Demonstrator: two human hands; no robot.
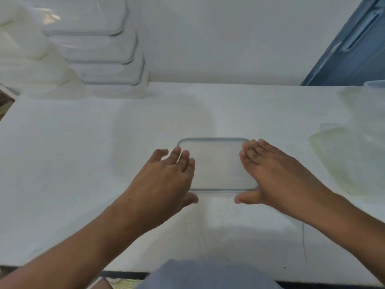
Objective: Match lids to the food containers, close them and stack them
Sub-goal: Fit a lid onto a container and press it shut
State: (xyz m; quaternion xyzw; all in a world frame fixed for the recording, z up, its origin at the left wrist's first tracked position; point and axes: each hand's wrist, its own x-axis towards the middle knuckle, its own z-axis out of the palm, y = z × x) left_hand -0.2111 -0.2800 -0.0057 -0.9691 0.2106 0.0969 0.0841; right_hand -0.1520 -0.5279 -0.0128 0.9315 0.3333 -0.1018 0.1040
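Clear container [216, 163] sits flat on the white tabletop [83, 153], straight in front of me. My left hand [166, 176] is at the container's left edge and my right hand [268, 170] at its right edge. Both hands are spread wide with fingers straight and thumbs out toward the near rim, holding nothing. I can't tell whether either palm actually touches the rim. Far left behind the container is a stack of containers [100, 49], stepped one on another. A pile of white lids [27, 55] sits just left of that stack. Well right of the container lie pale lids [350, 155], blurry. A blue panel [354, 49] leans far right behind.
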